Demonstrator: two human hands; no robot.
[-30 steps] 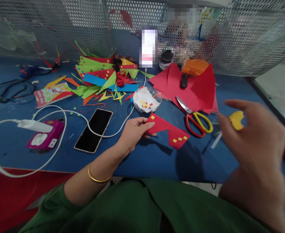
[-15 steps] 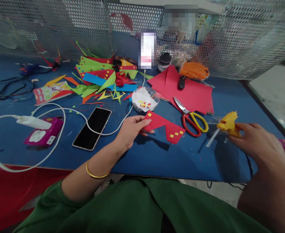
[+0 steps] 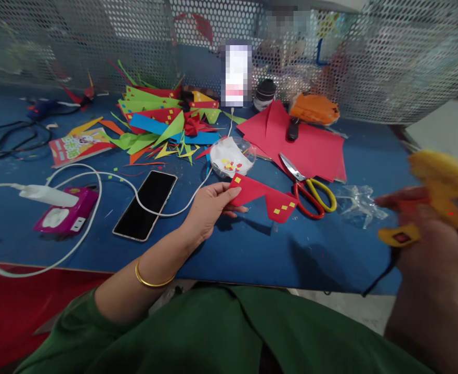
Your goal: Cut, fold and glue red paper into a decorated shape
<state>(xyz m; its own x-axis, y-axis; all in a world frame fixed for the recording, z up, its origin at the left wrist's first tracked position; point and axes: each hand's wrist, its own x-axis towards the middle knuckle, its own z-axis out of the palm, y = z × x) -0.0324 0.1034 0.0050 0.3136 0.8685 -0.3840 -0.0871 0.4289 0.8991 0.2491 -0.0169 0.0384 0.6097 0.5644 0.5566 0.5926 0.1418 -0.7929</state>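
**Glue gun up at right, red paper piece held at centre**

Left hand (image 3: pixel 209 208) pinches the near-left end of a red paper piece (image 3: pixel 265 196), thumb on top, fingers under. The piece is just off the blue tabletop (image 3: pixel 252 254), its shadow directly below. Long axis runs left to right, sloping slightly down toward the right. Shape: a strip with pointed flags; small yellow squares stuck near the left corner and in a cluster on the right-hand point.

Right hand (image 3: pixel 435 249) is closed round a yellow glue gun (image 3: pixel 443 195), raised off the tabletop at the far right edge of view, blurred. A dark cord hangs from it toward the tabletop edge. The paper lies to the left of this hand, well apart; the free right-hand point of the paper is the end nearest the gun. Nozzle direction cannot be told through the blur.

Between the two: red-and-yellow scissors (image 3: pixel 310 189), and crumpled clear plastic (image 3: pixel 359 205) near the right hand. Just behind the paper, a clear bowl (image 3: pixel 232 157) with white lining and tiny coloured squares. Black phone (image 3: pixel 145 205) left of the left hand.
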